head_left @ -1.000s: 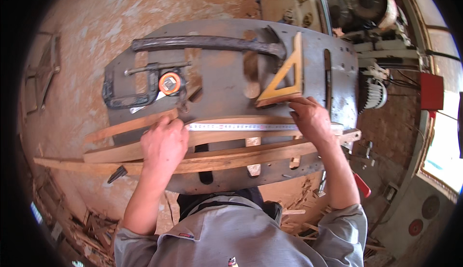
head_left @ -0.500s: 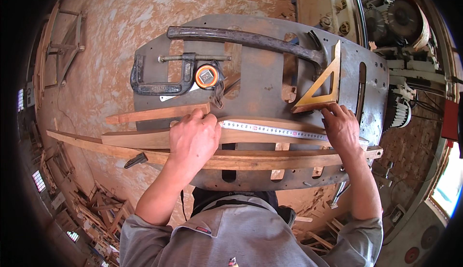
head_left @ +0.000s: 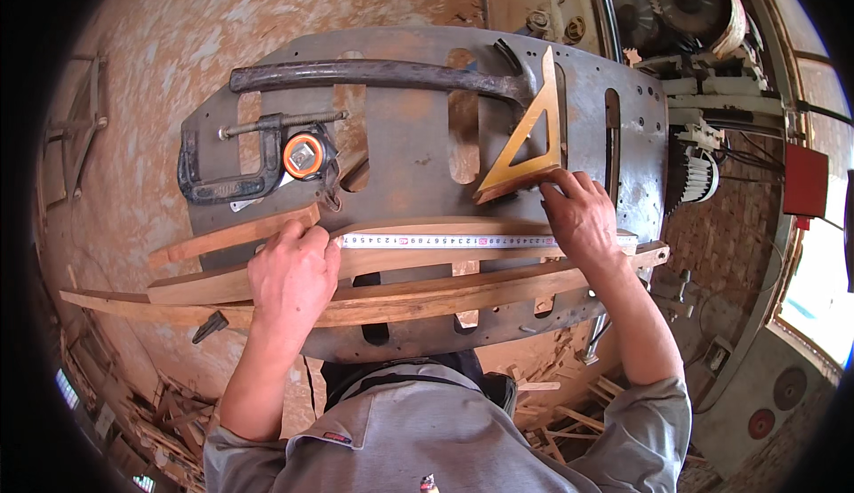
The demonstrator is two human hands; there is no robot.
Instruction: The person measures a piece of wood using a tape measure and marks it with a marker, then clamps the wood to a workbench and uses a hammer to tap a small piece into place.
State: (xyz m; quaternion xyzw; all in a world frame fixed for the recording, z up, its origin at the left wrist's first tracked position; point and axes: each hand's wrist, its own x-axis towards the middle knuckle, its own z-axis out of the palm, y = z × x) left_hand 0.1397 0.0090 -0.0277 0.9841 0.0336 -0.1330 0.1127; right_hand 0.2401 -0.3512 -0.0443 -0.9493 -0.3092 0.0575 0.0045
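Observation:
My left hand [head_left: 294, 270] is closed, its curled fingers pressed over a measuring tape blade and the wood beneath. The white blade [head_left: 427, 241] lies stretched along a shaped wooden strip [head_left: 391, 262], and its right part passes under my right hand [head_left: 583, 219]. Thumb and fingers of that hand pinch the right end of the wooden base of a yellow triangular square [head_left: 525, 173]. A longer wooden strip [head_left: 445, 295] runs along the near side, and a short wooden piece [head_left: 236, 233] lies just beyond my left hand. What sits inside my left fingers is hidden.
On the grey slotted metal table [head_left: 409, 137] lie a hammer [head_left: 374, 73], a C-clamp [head_left: 227, 190] and a round orange-and-black tape measure case [head_left: 304, 157]. A small black clip-like piece [head_left: 210, 327] is at the left. Toothed machine discs [head_left: 698, 177] stand beyond the right edge.
The whole view has shifted, so the table and tools appear farther left. Both hands keep nearly the same places on the wood and the square.

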